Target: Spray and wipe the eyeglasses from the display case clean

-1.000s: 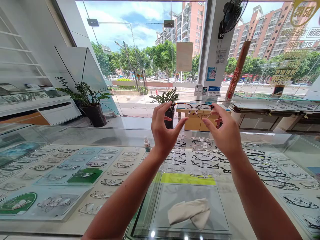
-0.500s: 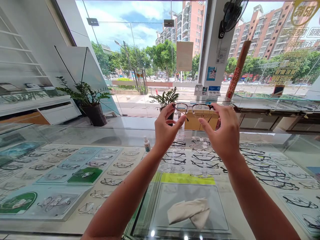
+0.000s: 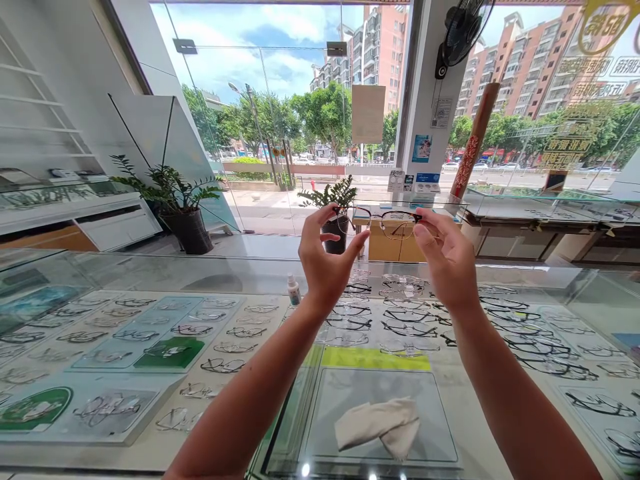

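Glass counter (image 3: 165, 272) ahead; above counter, left hand (image 3: 326, 262) and right hand (image 3: 453, 270) grip eyeglasses (image 3: 397, 215) at opposite ends, right thumb (image 3: 427, 243) now closer to fingers (image 3: 436, 219), hold likely firmer

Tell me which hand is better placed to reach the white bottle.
The left hand, probably: it is nearer the white bottle, which shows just left of its wrist; the right hand is farther over. Both hold the glasses, so the left must let go first.
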Demonstrator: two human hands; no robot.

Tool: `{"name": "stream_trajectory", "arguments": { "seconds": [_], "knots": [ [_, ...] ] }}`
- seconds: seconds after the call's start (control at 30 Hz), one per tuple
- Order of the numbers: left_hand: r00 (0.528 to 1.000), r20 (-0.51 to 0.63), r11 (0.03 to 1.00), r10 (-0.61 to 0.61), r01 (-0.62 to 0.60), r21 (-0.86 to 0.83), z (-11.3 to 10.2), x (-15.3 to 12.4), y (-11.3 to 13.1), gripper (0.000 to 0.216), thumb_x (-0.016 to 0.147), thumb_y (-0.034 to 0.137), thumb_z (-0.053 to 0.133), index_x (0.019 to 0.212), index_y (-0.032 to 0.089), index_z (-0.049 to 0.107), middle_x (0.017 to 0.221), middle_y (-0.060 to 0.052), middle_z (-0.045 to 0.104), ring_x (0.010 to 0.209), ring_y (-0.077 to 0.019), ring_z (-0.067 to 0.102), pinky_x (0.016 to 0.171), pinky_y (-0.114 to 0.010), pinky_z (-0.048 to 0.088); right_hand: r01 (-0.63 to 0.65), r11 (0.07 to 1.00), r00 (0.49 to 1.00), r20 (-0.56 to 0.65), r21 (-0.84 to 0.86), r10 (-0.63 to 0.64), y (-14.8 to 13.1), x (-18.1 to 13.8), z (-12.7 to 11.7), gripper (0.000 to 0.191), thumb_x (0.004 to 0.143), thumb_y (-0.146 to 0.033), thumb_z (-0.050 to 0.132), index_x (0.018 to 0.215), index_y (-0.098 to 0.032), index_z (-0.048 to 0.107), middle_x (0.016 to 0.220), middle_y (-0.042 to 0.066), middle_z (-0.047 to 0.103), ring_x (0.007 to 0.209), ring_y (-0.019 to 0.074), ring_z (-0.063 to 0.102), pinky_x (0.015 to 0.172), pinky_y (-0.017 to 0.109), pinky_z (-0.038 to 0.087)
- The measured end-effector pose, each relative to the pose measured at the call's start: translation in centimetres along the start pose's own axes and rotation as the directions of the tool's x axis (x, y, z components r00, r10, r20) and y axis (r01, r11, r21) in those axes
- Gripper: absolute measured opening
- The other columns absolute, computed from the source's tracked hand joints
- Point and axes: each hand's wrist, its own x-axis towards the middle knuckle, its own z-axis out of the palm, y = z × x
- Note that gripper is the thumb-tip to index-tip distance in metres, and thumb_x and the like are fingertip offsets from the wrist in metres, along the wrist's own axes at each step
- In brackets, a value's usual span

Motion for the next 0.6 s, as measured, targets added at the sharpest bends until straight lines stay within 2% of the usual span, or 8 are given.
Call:
{"name": "stream_trajectory", "arguments": {
  "seconds": [0.07, 0.13, 0.3, 0.6],
  "knots": [
    [0.997, -0.033, 0.998, 0.07, -0.07, 0.001, -0.2, 0.1, 0.3, 0.067, 0.08, 0.043, 0.094, 0.138, 0.028, 0.064, 0.137, -0.01, 0.071, 0.126, -0.0272, 0.07, 0.077, -0.034, 0.066, -0.075, 0.99, 0.997, -0.02, 0.119, 0.078, 0.1, 0.2, -0.2, 0.04, 0.101, -0.05, 0.063, 0.126, -0.023, 0.077, 0.133, 0.012, 0.078, 0.121, 0.0281, 0.074, 0.099, 0.05, 0.064],
    [0.995, -0.044, 0.995, 0.095, -0.095, -0.012, -0.3, 0.1, 0.5, 0.067, 0.08, 0.041, 0.094, 0.139, 0.029, 0.063, 0.137, -0.01, 0.07, 0.127, -0.0268, 0.069, 0.078, -0.034, 0.066, -0.097, 0.982, 0.994, -0.043, 0.163, 0.105, 0.1, 0.3, -0.3, 0.038, 0.101, -0.051, 0.064, 0.122, -0.023, 0.079, 0.128, 0.011, 0.08, 0.119, 0.0277, 0.076, 0.1, 0.051, 0.064],
    [0.996, -0.024, 0.996, 0.081, -0.082, -0.027, -0.2, 0.0, 0.3, 0.069, 0.082, 0.041, 0.093, 0.141, 0.03, 0.06, 0.14, -0.01, 0.069, 0.13, -0.0271, 0.068, 0.082, -0.034, 0.066, -0.092, 0.977, 0.991, -0.078, 0.191, 0.108, -0.1, 0.3, -0.4, 0.036, 0.099, -0.05, 0.069, 0.117, -0.022, 0.081, 0.121, 0.01, 0.082, 0.114, 0.0267, 0.077, 0.101, 0.05, 0.065],
    [0.997, 0.065, 0.996, 0.037, -0.031, -0.088, 0.1, -0.1, -0.7, 0.065, 0.087, 0.046, 0.088, 0.143, 0.031, 0.057, 0.143, -0.011, 0.068, 0.134, -0.0279, 0.068, 0.09, -0.038, 0.066, -0.181, 0.943, 0.982, 0.006, 0.28, 0.187, 0.1, 0.3, -0.5, 0.038, 0.094, -0.057, 0.075, 0.116, -0.026, 0.083, 0.121, 0.008, 0.084, 0.115, 0.0268, 0.078, 0.104, 0.052, 0.064]
  ]
}}
